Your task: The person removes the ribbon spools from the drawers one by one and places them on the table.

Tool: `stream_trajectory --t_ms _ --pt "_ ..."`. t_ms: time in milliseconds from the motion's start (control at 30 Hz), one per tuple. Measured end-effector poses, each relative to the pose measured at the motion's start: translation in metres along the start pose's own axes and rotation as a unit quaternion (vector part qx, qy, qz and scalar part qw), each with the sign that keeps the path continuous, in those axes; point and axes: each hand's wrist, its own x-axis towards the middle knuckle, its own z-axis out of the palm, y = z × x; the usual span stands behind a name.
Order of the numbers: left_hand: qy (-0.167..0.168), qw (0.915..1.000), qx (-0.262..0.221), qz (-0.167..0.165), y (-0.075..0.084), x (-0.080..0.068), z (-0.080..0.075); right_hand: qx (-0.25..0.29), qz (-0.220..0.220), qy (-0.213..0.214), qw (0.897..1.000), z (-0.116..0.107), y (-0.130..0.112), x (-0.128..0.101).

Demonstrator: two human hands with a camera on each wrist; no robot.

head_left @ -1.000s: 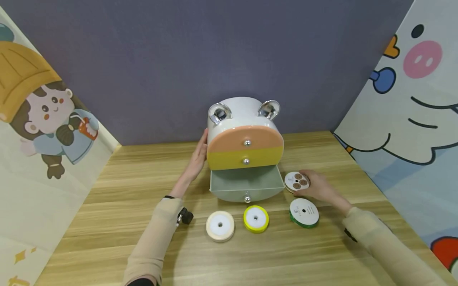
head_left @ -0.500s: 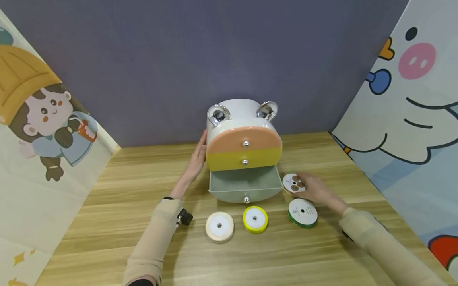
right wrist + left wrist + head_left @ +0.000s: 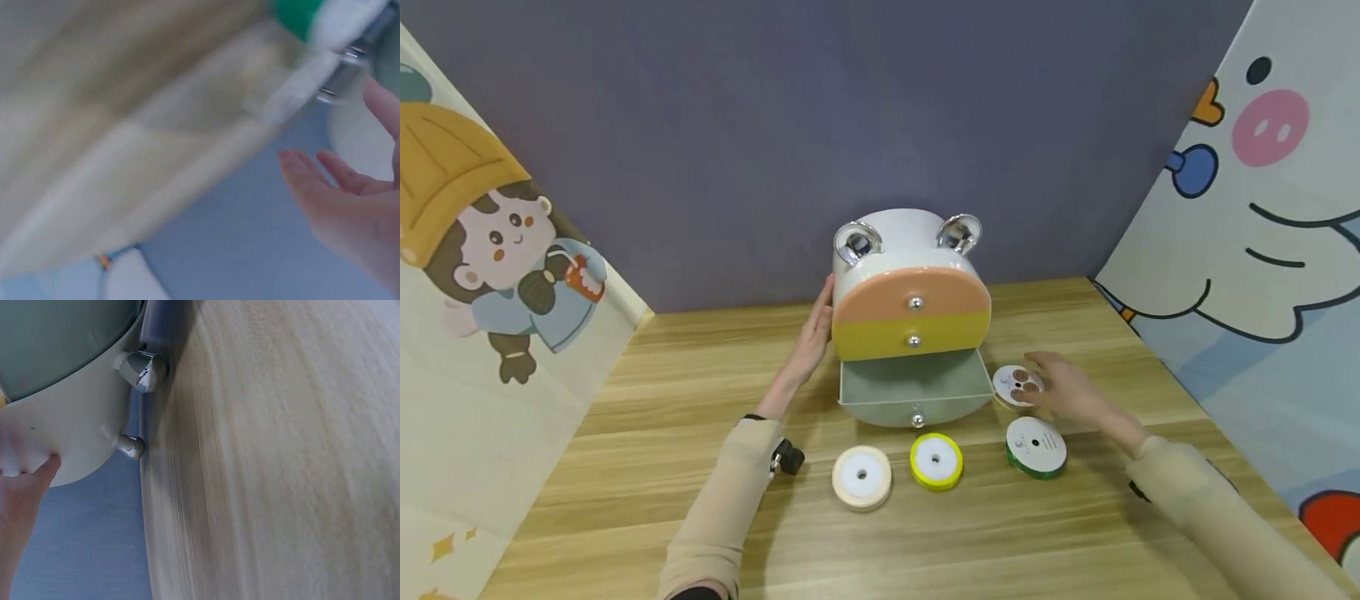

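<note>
My left hand [image 3: 808, 343] rests with straight fingers against the left side of a small white drawer cabinet [image 3: 906, 233] with silver ear-like rings. In the left wrist view, the fingers [image 3: 47, 469] touch its curved wall. The cabinet's pale green bottom drawer [image 3: 880, 411] stands pulled out. To the drawer's right, a ribbon spool [image 3: 1006, 380] with brown circles on its white face lies on the table. My right hand [image 3: 1069, 392] hovers at its right edge, fingers and thumb spread apart. The right wrist view is blurred and shows this hand [image 3: 350, 200] holding nothing.
A green ribbon spool [image 3: 1036, 444] lies just in front of the right hand. Yellow [image 3: 936, 479] and cream [image 3: 862, 498] ribbon rolls lie in front of the drawer. Behind the wooden table [image 3: 700, 350] rises a grey-blue partition [image 3: 737, 150], with cartoon panels at both sides.
My right hand shifted the brown-circled spool slightly left toward the drawer, then let go and drew back a little to the right. The left hand stays on the cabinet.
</note>
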Motion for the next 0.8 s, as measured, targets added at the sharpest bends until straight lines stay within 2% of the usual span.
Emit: stream_trajectory --t_ms 100,233,300,367,400,500,600,733,800 --pt "-0.003 1.0 0.002 0.004 0.001 0.003 0.0 0.013 -0.003 0.03 0.999 -0.016 -0.022 -0.01" --pt "-0.006 0.9999 0.006 0.013 0.003 0.006 0.0 0.089 -0.012 0.06 0.994 -0.032 -0.055 -0.024" --pt "-0.005 0.9999 0.007 0.014 0.004 0.008 0.0 0.148 -0.016 0.04 0.988 -0.034 -0.07 -0.029" --pt "-0.004 0.9999 0.007 0.013 0.005 0.009 0.0 0.211 -0.009 -0.007 0.977 -0.029 -0.082 -0.032" --pt "-0.004 0.9999 0.007 0.013 0.005 0.009 -0.001 0.244 -0.007 -0.038 0.969 -0.025 -0.086 -0.033" --pt "-0.003 0.9999 0.007 0.01 0.005 0.01 -0.001 0.343 0.016 -0.129 0.93 -0.002 -0.093 -0.031" --pt "-0.003 1.0 0.007 0.003 0.004 0.007 -0.001 0.435 0.058 -0.192 0.878 0.025 -0.098 -0.025" --pt "-0.001 1.0 0.004 -0.007 0.003 0.0 -0.002 0.529 0.134 -0.221 0.808 0.051 -0.105 -0.017" --pt "0.0 1.0 0.002 -0.006 0.002 -0.001 -0.002 0.556 0.163 -0.219 0.785 0.058 -0.109 -0.014"
